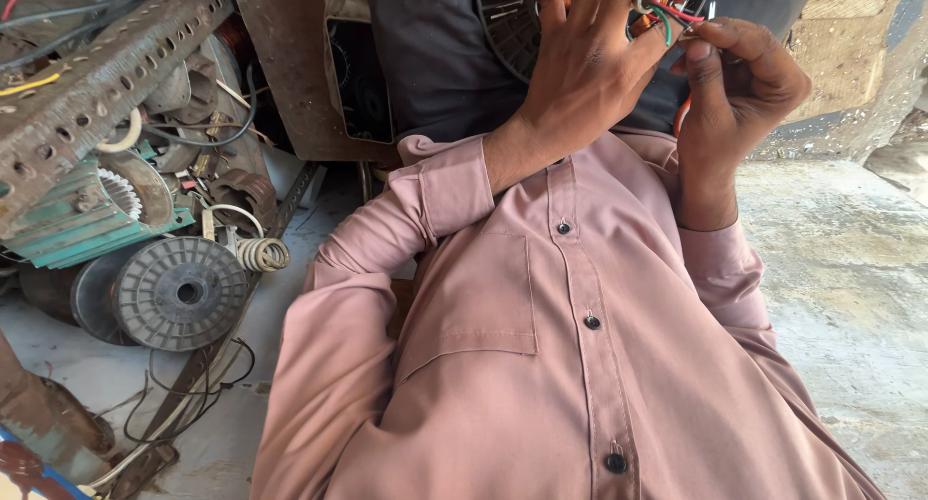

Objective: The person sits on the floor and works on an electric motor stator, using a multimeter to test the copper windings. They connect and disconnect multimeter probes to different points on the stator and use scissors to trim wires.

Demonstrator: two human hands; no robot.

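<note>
Wires [669, 15], red and green, run out of a round black motor housing [507, 22] at the top of the head view, close in front of the person's chest. The left hand [585, 70] lies spread against the housing, fingers open and flat, steadying it. The right hand [739, 85] has thumb and fingertips pressed together, pinching the ends of those wires beside a small white ring.

The thin wires could snap or pull loose from the winding if the pinch tugs too hard, and the housing could slide off the open palm, since nothing clamps it. Bare ends could also touch each other.

To the left, well apart from the hands, lies scrap: a rusty perforated metal bar [106, 70], a green finned motor body [72, 220], a grey ribbed spool [181, 292], a small coil [263, 255] and loose cables on the floor [851, 268]. The pink shirt [541, 365] fills the lower view and hides anything beneath.
</note>
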